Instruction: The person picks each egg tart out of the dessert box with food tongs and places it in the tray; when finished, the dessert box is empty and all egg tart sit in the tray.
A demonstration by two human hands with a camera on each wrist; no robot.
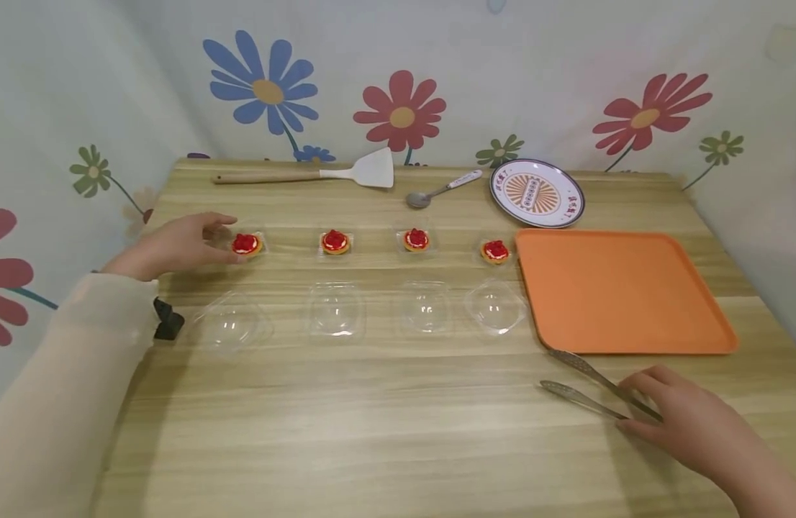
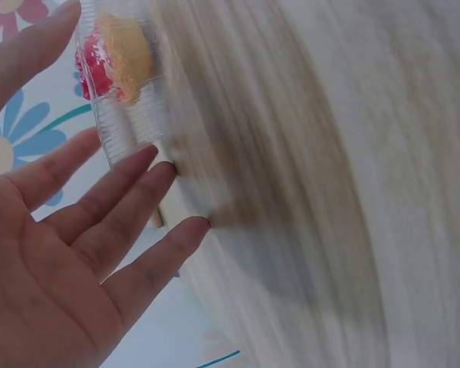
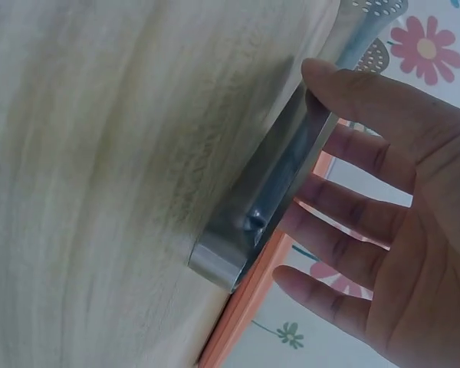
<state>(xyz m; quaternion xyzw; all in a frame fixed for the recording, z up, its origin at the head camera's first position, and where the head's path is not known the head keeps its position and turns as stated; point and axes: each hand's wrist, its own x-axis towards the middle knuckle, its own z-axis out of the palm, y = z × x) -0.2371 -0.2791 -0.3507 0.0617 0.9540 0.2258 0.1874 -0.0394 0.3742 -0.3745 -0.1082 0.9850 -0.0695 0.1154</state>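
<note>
My left hand is at the leftmost tart, red-topped, in a clear plastic container base. In the left wrist view the fingers are loosely extended and their tips reach the base's edge, the thumb on the other side. My right hand is at metal tongs, whose two arms stand apart with perforated tips. Seen from the right wrist, the thumb touches one side of the tongs while the other fingers spread loosely along the far side. Whether the index finger presses the tongs is unclear.
More red-topped tarts stand in a row on the table. Clear domed lids lie in front of them. An orange tray is at the right. Behind are a spatula, a spoon and a plate.
</note>
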